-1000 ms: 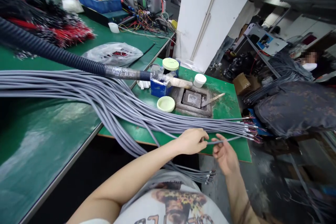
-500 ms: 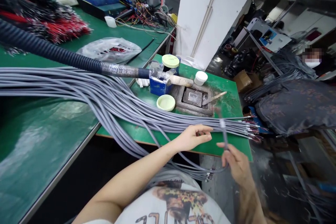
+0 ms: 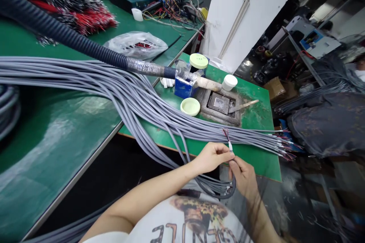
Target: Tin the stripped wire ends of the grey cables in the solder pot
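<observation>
1. Head view: at the far left, a black ribbed hose [image 3: 71, 38] slants over a green bench [image 3: 68, 121], past a bunch of red and black wires [image 3: 95, 19].
2. Below the hose, a thick bundle of grey cables [image 3: 122, 87] runs rightward across the bench and onto a smaller green table [image 3: 264, 112].
3. Behind the cables lies a clear plastic bag [image 3: 128, 43]; farther right stand a blue box [image 3: 182, 89] and a shallow pale green lid [image 3: 190, 107].
4. The left hand [image 3: 213, 155] is closed, thumb and fingers pinching a single cable [image 3: 230, 146] near its tip, in front of the bundle.
5. That tip points up, with a white band and loose thin wires; lower down, the cable loops below the table edge.
6. Beyond the bundle sit a square metal pot [image 3: 219, 102] and a white tub [image 3: 229, 82].
7. The right hand [image 3: 242, 176] curls around the same cable just below the left fingertips.
8. A flat stick [image 3: 245, 105] leans out of the pot.
9. Farthest right, the bundle's frayed ends [image 3: 285, 144] overhang the table.
</observation>
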`<state>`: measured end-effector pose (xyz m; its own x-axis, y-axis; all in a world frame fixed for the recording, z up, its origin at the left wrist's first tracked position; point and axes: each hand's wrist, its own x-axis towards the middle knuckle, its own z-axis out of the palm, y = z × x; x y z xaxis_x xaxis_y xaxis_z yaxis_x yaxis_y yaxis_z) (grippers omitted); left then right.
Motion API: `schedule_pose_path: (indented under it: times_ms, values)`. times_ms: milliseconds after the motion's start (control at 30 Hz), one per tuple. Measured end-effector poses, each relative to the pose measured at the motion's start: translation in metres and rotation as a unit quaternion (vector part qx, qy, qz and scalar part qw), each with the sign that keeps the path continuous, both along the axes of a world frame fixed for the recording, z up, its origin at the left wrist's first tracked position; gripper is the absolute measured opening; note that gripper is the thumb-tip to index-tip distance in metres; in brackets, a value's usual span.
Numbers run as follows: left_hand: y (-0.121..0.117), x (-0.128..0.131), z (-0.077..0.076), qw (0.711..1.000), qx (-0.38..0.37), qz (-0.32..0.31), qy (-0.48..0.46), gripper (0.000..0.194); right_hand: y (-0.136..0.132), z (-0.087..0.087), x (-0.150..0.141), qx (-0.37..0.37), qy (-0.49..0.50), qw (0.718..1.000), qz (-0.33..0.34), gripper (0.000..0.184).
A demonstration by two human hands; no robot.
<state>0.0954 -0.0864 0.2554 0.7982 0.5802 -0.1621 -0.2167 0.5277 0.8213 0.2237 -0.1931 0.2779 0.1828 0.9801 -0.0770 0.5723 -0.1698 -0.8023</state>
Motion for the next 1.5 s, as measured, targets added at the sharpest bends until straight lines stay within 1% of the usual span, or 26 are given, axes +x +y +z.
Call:
schedule_pose_path:
  times_ms: [67, 200, 233, 300, 433, 567, 667, 733, 867, 967, 1033, 1100, 1167, 1233, 1333, 1500]
  values:
    - [0.001, 0.001, 0.001, 0.999, 0.014, 0.035, 0.004, 0.031, 0.001, -0.004, -0.001, 0.010, 0.029, 0.999, -0.021, 0.035]
    - [0.012, -0.001, 0.006, 0.986, 0.026, 0.166, 0.009, 0.027, 0.001, -0.008, 0.001, 0.012, 0.116, 0.992, -0.050, 0.032]
    - [0.014, -0.001, 0.007, 0.982, 0.027, 0.188, 0.010, 0.027, 0.001, -0.009, 0.001, 0.013, 0.130, 0.990, -0.055, 0.033]
    - [0.018, 0.000, 0.010, 0.978, 0.027, 0.208, 0.008, 0.025, 0.001, -0.011, 0.001, 0.013, 0.151, 0.987, -0.059, 0.034]
    - [0.020, 0.004, 0.015, 0.976, 0.021, 0.217, -0.003, 0.024, 0.002, -0.013, 0.000, 0.011, 0.184, 0.980, -0.068, 0.036]
    - [0.019, 0.008, 0.016, 0.976, 0.004, 0.217, 0.002, 0.026, 0.002, -0.016, -0.001, 0.015, 0.215, 0.973, -0.078, 0.038]
    - [0.020, 0.010, 0.014, 0.983, -0.041, 0.180, -0.004, 0.030, 0.001, -0.021, 0.000, 0.026, 0.244, 0.965, -0.092, 0.038]
    - [0.022, 0.012, 0.013, 0.986, -0.073, 0.150, -0.024, 0.031, 0.001, -0.024, 0.000, 0.030, 0.266, 0.959, -0.087, 0.036]
    - [0.024, 0.016, 0.009, 0.986, -0.099, 0.122, -0.053, 0.029, 0.003, -0.024, -0.001, 0.041, 0.314, 0.946, -0.076, 0.034]
    - [0.019, 0.018, 0.006, 0.984, -0.113, 0.131, -0.045, 0.027, 0.005, -0.025, -0.004, 0.050, 0.350, 0.932, -0.086, 0.033]
    - [0.013, 0.020, 0.005, 0.980, -0.118, 0.155, -0.046, 0.026, 0.005, -0.028, -0.005, 0.047, 0.358, 0.928, -0.093, 0.033]
    - [0.008, 0.020, 0.005, 0.975, -0.098, 0.193, -0.053, 0.025, 0.006, -0.030, -0.007, 0.044, 0.346, 0.932, -0.100, 0.034]
    - [0.005, 0.020, 0.007, 0.971, -0.053, 0.228, -0.053, 0.023, 0.005, -0.032, -0.008, 0.045, 0.314, 0.942, -0.110, 0.035]
    - [0.005, 0.020, 0.010, 0.967, -0.008, 0.249, -0.046, 0.021, 0.005, -0.031, -0.009, 0.046, 0.277, 0.953, -0.114, 0.036]
    - [0.008, 0.019, 0.012, 0.967, 0.022, 0.249, -0.037, 0.019, 0.005, -0.026, -0.011, 0.044, 0.234, 0.965, -0.110, 0.036]
    - [0.012, 0.022, 0.010, 0.975, 0.033, 0.217, -0.028, 0.016, 0.002, -0.017, -0.013, 0.047, 0.204, 0.972, -0.103, 0.037]
